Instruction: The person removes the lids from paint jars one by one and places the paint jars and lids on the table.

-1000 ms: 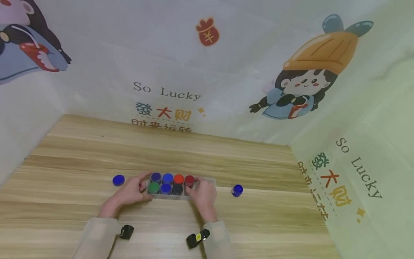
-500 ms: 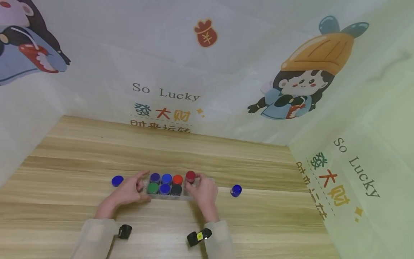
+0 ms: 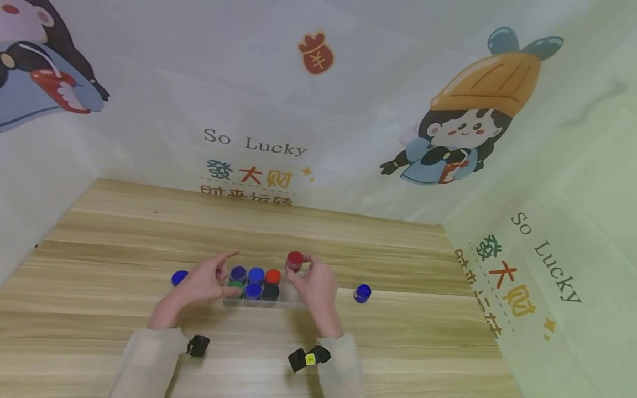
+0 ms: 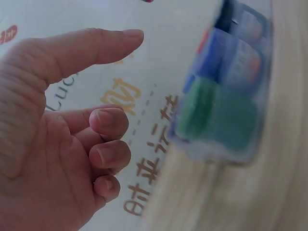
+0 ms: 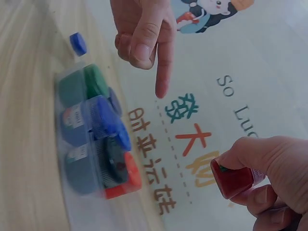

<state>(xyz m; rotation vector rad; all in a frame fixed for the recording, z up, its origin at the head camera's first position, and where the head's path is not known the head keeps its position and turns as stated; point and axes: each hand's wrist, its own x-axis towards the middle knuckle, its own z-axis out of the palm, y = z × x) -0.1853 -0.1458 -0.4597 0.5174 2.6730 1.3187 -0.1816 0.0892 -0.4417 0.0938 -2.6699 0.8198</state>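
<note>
My right hand [image 3: 318, 287] holds a small red-lidded paint jar [image 3: 295, 260] between thumb and fingers, raised above the right end of a clear plastic box [image 3: 288, 303]. The right wrist view shows the red paint jar [image 5: 233, 180] tilted in the grip. My left hand [image 3: 199, 283] hovers over the box's left end, holding nothing; thumb and index finger are spread and the other fingers loosely curled. In the box stand two rows of jars, among them a green jar [image 4: 216, 113], an orange-red jar [image 3: 272, 276] and a black jar [image 3: 271, 292].
A blue lid [image 3: 179, 277] lies left of the box, partly behind my left hand. Right of the box a small blue jar [image 3: 363, 293] stands on the wood-grain table [image 3: 408, 331]. Printed white sheets [image 3: 348, 138] wall in the back and sides.
The red-lidded jar has come up out of the box in my right hand and moved away from me. My left hand has let go of the box's left end and lifted.
</note>
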